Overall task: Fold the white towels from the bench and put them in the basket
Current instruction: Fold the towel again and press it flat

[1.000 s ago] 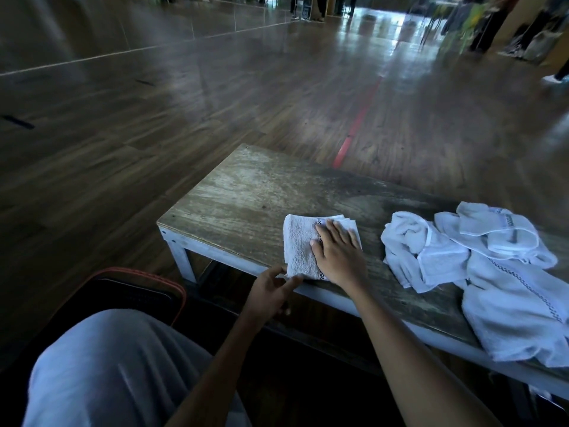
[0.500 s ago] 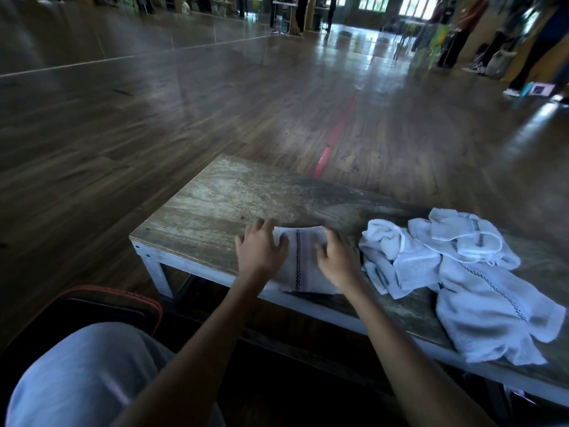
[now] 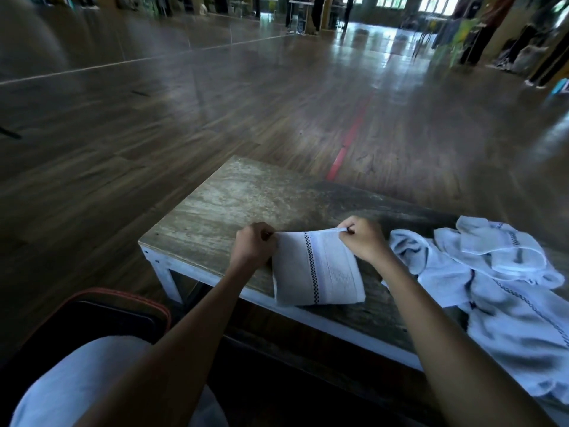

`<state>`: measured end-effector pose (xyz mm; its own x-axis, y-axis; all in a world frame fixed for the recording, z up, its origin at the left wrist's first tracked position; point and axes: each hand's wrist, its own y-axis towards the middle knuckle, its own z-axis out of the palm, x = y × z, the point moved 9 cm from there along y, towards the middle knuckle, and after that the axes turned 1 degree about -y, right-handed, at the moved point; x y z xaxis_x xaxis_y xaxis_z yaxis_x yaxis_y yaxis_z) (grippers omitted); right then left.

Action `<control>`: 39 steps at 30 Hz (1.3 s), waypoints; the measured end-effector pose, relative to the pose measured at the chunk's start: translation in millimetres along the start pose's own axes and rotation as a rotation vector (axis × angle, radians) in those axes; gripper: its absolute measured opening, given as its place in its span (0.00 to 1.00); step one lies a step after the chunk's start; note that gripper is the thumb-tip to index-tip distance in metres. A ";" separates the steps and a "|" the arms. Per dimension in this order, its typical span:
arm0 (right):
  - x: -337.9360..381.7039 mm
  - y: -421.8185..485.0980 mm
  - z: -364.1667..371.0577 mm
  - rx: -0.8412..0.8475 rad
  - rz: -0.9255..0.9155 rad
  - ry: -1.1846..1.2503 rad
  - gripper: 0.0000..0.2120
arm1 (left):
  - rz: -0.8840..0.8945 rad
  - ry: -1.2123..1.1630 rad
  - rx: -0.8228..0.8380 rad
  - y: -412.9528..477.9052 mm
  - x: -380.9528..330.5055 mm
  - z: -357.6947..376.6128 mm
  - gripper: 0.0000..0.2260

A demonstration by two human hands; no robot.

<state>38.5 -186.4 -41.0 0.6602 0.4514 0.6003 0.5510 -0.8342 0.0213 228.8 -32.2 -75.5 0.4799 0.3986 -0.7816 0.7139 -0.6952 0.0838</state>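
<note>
The folded towel [image 3: 317, 268] lies at the bench's [image 3: 221, 204] near edge, its far edge now pinched up by the left hand [image 3: 253, 245] and right hand [image 3: 363, 238], which earlier pressed flat on it, beside the unfolded towels [image 3: 492, 291].

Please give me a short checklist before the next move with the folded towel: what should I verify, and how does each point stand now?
1. The left hand pinches the far left corner of the folded towel: ok.
2. The right hand pinches the far right corner: ok.
3. The towel's near part lies on the bench: ok.
4. The towel lies apart from the pile of unfolded towels: ok.
5. Free room inside the basket: cannot tell, since it is dark and the knee partly hides it.
</note>
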 end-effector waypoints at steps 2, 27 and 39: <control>-1.8 3.8 11.3 0.024 0.003 0.023 0.06 | -0.003 -0.019 -0.005 0.8 6.1 0.1 0.07; -47.2 -101.1 31.8 0.111 0.164 0.625 0.10 | 0.462 0.428 0.257 -62.7 -63.8 84.7 0.37; -50.5 -102.5 32.5 0.082 0.197 0.515 0.07 | 0.469 0.430 0.240 -62.6 -63.4 82.7 0.36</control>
<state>-34.8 -113.4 -99.5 0.4310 0.0593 0.9004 0.4938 -0.8507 -0.1803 111.5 -63.4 -82.3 0.9066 0.1910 -0.3763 0.2721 -0.9461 0.1754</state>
